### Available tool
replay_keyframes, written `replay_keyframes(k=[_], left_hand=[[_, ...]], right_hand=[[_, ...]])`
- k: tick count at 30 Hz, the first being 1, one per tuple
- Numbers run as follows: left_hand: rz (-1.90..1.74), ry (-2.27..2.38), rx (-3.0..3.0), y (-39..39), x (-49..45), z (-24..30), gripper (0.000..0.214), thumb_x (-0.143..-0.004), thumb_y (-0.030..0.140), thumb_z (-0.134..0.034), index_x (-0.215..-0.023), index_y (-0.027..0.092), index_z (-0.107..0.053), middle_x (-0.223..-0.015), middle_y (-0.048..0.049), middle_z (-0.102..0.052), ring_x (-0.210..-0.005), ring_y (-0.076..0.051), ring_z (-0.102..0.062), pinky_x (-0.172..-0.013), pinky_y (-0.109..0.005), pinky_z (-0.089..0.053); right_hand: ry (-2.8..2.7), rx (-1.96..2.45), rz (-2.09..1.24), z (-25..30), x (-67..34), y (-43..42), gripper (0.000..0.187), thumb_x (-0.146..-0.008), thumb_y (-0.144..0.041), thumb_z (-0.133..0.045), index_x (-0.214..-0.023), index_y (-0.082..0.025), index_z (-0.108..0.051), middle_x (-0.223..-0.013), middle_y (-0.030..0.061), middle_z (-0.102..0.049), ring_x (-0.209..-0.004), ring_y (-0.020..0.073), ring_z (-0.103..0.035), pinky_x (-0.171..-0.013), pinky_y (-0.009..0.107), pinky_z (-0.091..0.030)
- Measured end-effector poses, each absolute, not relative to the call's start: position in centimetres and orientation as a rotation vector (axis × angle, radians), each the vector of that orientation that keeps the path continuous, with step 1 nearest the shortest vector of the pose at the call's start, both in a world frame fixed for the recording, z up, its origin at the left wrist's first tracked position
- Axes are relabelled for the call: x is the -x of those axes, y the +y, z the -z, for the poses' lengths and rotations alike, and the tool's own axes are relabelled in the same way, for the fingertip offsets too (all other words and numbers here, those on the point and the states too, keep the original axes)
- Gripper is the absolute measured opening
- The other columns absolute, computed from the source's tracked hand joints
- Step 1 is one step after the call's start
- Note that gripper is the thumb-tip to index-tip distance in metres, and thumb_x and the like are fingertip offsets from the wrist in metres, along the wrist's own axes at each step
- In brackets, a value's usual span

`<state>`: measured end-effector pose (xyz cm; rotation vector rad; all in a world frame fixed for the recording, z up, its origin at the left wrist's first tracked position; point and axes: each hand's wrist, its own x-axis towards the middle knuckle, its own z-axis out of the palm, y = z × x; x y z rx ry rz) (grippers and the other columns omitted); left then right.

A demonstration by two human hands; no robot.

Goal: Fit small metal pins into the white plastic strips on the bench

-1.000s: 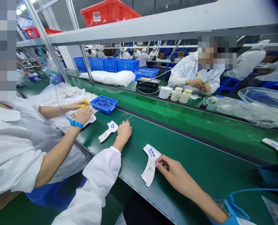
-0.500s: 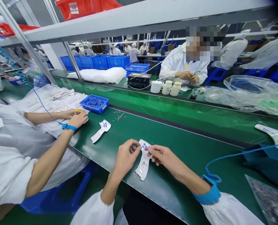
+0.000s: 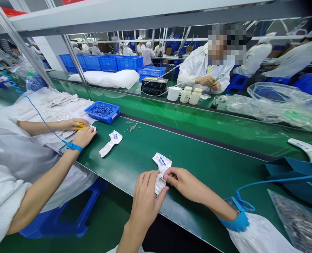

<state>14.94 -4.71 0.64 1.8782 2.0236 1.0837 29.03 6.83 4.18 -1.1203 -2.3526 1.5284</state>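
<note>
A white plastic handle shell (image 3: pixel 162 163) lies on the green bench in front of me, with small blue pieces (image 3: pixel 162 161) set in its wider upper end. My left hand (image 3: pixel 147 193) is closed around the shell's lower part, fingers along the left side and thumb near the bottom end. At the shell's right edge, about mid-length, the thumb and fingertips of my right hand (image 3: pixel 181 181) are pinched together against it. Whether a small part is between those fingertips is hidden. A blue wrist strap (image 3: pixel 236 218) is on my right wrist.
A second shell (image 3: pixel 111 142) with blue pieces lies left, near small metal parts (image 3: pixel 132 125) and a blue tray (image 3: pixel 102 111) of blue pieces. A co-worker's hands (image 3: pixel 84 133) hold something yellow. At right are another shell (image 3: pixel 305 149), a bag of parts (image 3: pixel 298 221) and a blue cord (image 3: pixel 277 180).
Both my hands have moved down the shell, from the blue pieces to its middle and lower part. The left hand went from a pinch to lying along the shell. The view shifted slightly.
</note>
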Motion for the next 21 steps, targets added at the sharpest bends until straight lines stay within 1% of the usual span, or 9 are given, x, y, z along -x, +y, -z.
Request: replay_keyframes(k=[2, 7, 12, 17, 21], left_hand=[[-0.993, 2.014, -1.923, -4.9, -14.8, 0.1, 0.046, -0.089, 0.031, -0.067, -0.131, 0.023, -0.049, -0.129, -0.0089, -0.061, -0.119, -0.028, -0.055, -0.096, -0.043, -0.048], [-0.925, 2.041, -1.977, -5.1, -14.7, 1.6, 0.046, -0.091, 0.031, -0.064, -0.133, 0.022, -0.049, -0.133, -0.0087, -0.061, -0.127, -0.029, -0.051, -0.101, -0.045, -0.047], [-0.947, 2.054, -1.956, -5.1, -14.9, 1.7, 0.042, -0.091, 0.029, -0.062, -0.130, 0.021, -0.051, -0.128, -0.0102, -0.062, -0.126, -0.030, -0.052, -0.101, -0.048, -0.046], [-0.979, 2.051, -1.912, -5.0, -14.9, 1.8, 0.039, -0.088, 0.030, -0.065, -0.125, 0.023, -0.055, -0.119, -0.0101, -0.064, -0.124, -0.033, -0.053, -0.097, -0.049, -0.047], [-1.004, 2.048, -1.901, -5.0, -15.0, 2.0, 0.040, -0.088, 0.029, -0.066, -0.126, 0.023, -0.055, -0.116, -0.0097, -0.063, -0.123, -0.032, -0.054, -0.097, -0.048, -0.047]], right_hand=[[-2.495, 1.173, -1.379, -4.3, -29.1, 6.7, 0.026, -0.096, -0.036, -0.048, -0.086, -0.019, -0.063, -0.079, 0.0034, -0.065, -0.071, 0.0171, -0.054, -0.063, 0.028, -0.036], [-2.679, 1.241, -1.217, -4.7, -28.6, 6.7, 0.023, -0.097, -0.032, -0.045, -0.089, -0.019, -0.063, -0.085, 0.0061, -0.068, -0.076, 0.0198, -0.059, -0.064, 0.028, -0.035], [-2.813, 1.251, -1.105, -5.4, -28.1, 6.9, 0.022, -0.098, -0.027, -0.044, -0.091, -0.019, -0.062, -0.094, 0.0096, -0.069, -0.084, 0.0219, -0.062, -0.069, 0.029, -0.037], [-2.906, 1.281, -1.015, -6.0, -27.7, 6.7, 0.020, -0.098, -0.021, -0.042, -0.089, -0.018, -0.060, -0.095, 0.0105, -0.068, -0.083, 0.0220, -0.061, -0.068, 0.030, -0.036], [-2.938, 1.315, -0.993, -5.9, -27.7, 6.7, 0.020, -0.098, -0.023, -0.044, -0.088, -0.018, -0.060, -0.092, 0.0102, -0.068, -0.082, 0.0228, -0.061, -0.066, 0.030, -0.034]])
